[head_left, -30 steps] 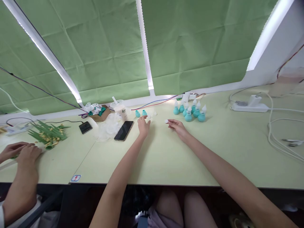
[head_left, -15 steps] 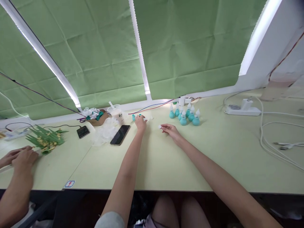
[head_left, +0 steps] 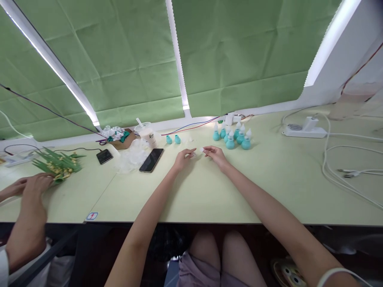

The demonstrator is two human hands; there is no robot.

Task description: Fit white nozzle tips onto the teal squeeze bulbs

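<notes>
My right hand (head_left: pixel 217 156) pinches a small white piece (head_left: pixel 201 150) between thumb and fingertips, above the middle of the table. Close on its left, my left hand (head_left: pixel 183 159) has its fingers closed, with a small whitish piece (head_left: pixel 194 154) at the tips; its exact shape is too small to make out. Beyond the left hand stand two little teal bottles (head_left: pixel 177 139) without tips. Beside them lie a few small translucent white pieces (head_left: pixel 188 139). Several teal bottles with pointed white tips (head_left: pixel 245 143) stand grouped beyond my right hand.
A phone (head_left: pixel 151 160), crumpled clear plastic (head_left: pixel 133 156), a drink cup (head_left: pixel 147 134) and a cardboard box (head_left: pixel 127 141) are on the left. Farther left, another person's hands (head_left: pixel 32 185) are beside green artificial plants (head_left: pixel 58 165). A power strip (head_left: pixel 305 131) with white cables lies right.
My left hand has come away from the two teal bottles, moving right and nearer to me, close to my right hand. The right hand keeps its white piece. The view has tilted slightly.
</notes>
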